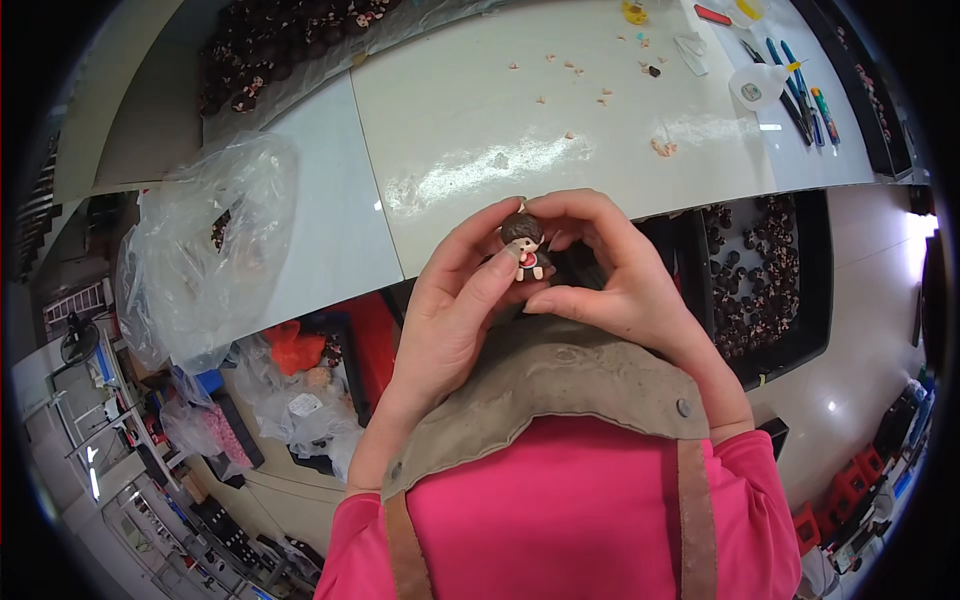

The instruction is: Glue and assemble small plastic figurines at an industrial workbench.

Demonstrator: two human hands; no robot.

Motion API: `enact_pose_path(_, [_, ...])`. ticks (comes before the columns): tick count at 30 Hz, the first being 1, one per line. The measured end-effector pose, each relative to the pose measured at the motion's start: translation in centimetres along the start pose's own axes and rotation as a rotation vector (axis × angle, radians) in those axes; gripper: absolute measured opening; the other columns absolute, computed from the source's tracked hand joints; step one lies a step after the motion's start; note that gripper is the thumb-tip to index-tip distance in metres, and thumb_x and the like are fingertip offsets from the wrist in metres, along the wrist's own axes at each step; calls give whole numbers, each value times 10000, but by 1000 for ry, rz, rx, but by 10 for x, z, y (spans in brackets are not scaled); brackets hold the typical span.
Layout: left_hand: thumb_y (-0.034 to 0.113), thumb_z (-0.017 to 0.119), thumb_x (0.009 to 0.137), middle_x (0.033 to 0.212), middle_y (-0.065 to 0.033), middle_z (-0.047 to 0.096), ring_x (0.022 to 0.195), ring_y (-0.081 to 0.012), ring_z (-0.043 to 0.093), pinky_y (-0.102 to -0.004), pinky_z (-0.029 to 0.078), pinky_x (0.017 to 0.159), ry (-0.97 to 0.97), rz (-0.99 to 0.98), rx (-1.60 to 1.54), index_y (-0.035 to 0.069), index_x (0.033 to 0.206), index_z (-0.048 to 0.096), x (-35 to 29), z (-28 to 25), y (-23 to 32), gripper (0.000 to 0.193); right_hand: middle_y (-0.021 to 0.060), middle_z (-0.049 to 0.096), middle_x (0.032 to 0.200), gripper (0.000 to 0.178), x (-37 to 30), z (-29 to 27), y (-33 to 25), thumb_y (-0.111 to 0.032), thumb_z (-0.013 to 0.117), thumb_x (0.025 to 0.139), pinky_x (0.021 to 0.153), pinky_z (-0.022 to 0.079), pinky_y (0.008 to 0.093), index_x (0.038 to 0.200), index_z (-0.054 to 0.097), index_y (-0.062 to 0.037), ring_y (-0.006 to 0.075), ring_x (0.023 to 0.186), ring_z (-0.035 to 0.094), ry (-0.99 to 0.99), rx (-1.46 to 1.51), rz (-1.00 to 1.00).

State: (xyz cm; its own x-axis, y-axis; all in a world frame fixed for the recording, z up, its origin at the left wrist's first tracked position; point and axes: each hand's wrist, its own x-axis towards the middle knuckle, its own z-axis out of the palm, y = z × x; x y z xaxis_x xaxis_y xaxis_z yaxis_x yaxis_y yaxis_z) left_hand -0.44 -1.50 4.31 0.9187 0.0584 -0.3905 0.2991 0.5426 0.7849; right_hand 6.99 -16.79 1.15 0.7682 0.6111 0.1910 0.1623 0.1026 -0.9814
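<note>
In front of my chest, near the table's front edge, I hold a small toy figurine (pixel 527 240) with dark brown hair, a pale face, a dark body and a bit of red on its front. My left hand (pixel 455 300) is closed on it, the thumb pressed against its front. My right hand (pixel 625 275) curves round from the other side. Its fingertips meet the top of the figurine's head and its thumb lies beside the feet. The figurine's back is hidden by my fingers.
Peach-coloured scraps (pixel 663 147) dot the white table (pixel 450 110). A white squeeze bottle (pixel 757 87) and several pens and tools (pixel 800 95) lie at the back right. A clear plastic bag (pixel 215 240) hangs over the left side. Below right stands a black tray (pixel 815 300) of small figurines.
</note>
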Motion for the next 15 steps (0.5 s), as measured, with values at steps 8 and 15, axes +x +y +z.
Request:
enact_pose_path(8, [216,437,976,1089,-74,575,922,-122,596,-263,496,816,63,-19,88,39,1273,446,-1,-5,-3,346,47,531,1109,564,0,2,1,-83,761,708,890,405,281,1194,478,-35,134,988,512,-82,-26,98])
enact_pose_path(15, [231,441,975,1078,-75,587,920,-122,604,-244,505,784,64,-54,25,40,1220,469,-3,-6,-5,312,52,520,1119,554,-5,5,4,-102,757,720,881,405,283,1192,477,-29,134,1006,503,-85,80,138])
